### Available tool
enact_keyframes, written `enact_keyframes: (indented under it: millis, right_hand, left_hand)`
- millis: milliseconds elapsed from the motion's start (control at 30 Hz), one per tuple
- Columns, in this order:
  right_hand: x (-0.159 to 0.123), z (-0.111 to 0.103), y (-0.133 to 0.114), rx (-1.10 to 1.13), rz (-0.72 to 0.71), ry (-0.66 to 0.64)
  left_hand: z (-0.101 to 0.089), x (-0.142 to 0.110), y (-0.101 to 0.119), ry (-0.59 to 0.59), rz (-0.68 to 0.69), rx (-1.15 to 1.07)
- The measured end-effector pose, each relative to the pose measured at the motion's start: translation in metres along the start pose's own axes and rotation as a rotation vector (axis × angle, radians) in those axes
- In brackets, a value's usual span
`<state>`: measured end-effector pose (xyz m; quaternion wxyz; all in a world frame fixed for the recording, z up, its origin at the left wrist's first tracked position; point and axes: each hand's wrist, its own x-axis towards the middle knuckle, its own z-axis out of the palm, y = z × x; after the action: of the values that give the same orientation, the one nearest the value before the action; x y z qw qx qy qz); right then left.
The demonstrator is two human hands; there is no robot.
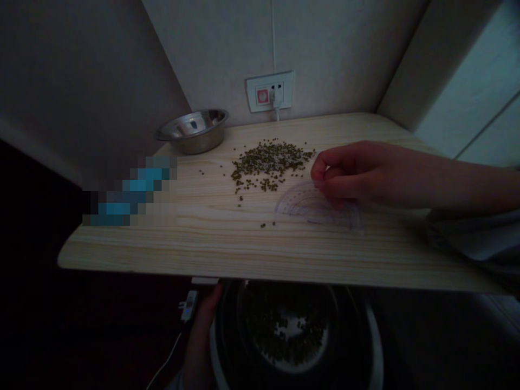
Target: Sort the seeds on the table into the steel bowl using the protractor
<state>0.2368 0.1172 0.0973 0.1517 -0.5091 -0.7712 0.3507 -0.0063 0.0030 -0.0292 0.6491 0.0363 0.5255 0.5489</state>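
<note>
My right hand comes in from the right over the table, its thumb and fingers closed in a pinch at the upper edge of a clear plastic protractor. Left of the fingertips lies a loose spread of small green beans, with a few strays nearer the front. Below the table's front edge, my left hand is wrapped against the side of a large round pot-like vessel; its fingertips are hidden by the tabletop. More beans lie in the bottom of this vessel.
An empty-looking steel bowl stands at the table's back left. A pixelated blue object lies along the left edge. Behind the wooden table is a wall socket with a plug. A white plug and cord hang below.
</note>
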Motion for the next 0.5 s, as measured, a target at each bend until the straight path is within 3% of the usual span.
enact_keyframes:
  millis: [367, 500]
  right_hand:
    - [-0.0025, 0.0037, -0.0041, 0.073, -0.034, -0.092]
    - [-0.0036, 0.0048, -0.0048, 0.108, -0.052, -0.107]
  left_hand:
    - [-0.0035, 0.0063, -0.0016, -0.074, 0.013, -0.066]
    - [-0.0024, 0.0073, -0.0011, -0.157, -0.052, -0.065]
